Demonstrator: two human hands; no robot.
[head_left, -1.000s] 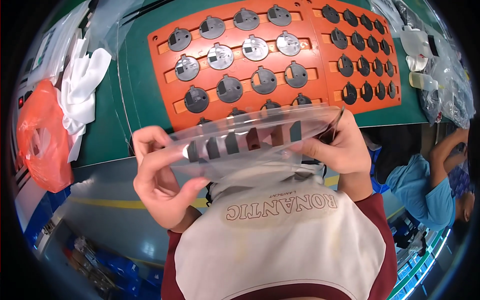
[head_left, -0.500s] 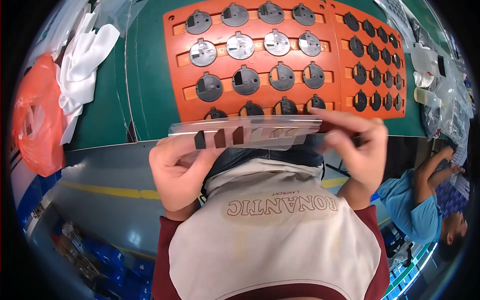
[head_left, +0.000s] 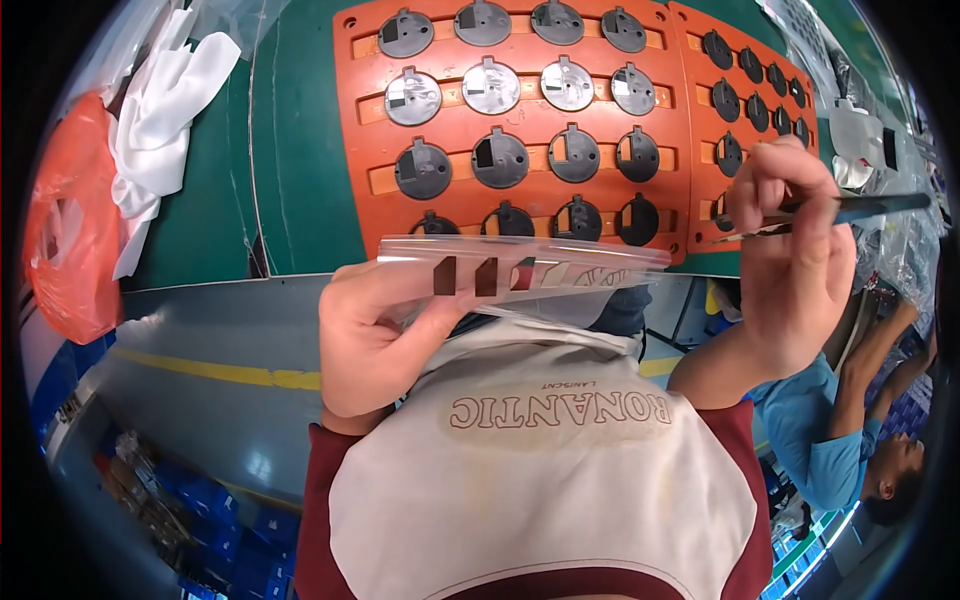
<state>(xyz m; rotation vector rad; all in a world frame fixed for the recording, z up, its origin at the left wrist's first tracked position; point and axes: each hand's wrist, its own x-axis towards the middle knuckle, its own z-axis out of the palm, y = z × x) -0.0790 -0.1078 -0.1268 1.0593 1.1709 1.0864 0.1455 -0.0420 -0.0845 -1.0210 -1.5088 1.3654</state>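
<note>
My left hand [head_left: 365, 335] pinches a clear plastic sheet [head_left: 520, 250], held curled near the table's front edge. Along the sheet is a row of small dark, slanted pieces [head_left: 486, 277], with clear outlines toward its right end. My right hand [head_left: 795, 250] is raised to the right of the sheet, its fingers closed round dark tweezers [head_left: 880, 206]. Their thin tip points left, apart from the sheet. Just beyond the sheet lies an orange tray [head_left: 362, 130] bearing rows of round black discs [head_left: 500, 157]; the nearest row is partly hidden.
To its right a second orange tray [head_left: 703, 160] holds more black discs. White cloth [head_left: 165, 130] and a red plastic bag [head_left: 75, 240] lie at the left. Clear bottles [head_left: 856, 130] stand at the right. A person in blue [head_left: 815, 430] sits at the lower right.
My right hand has moved away from the sheet's right end, to the right and upward, and the tweezers now show. My left hand and the sheet have shifted slightly right.
</note>
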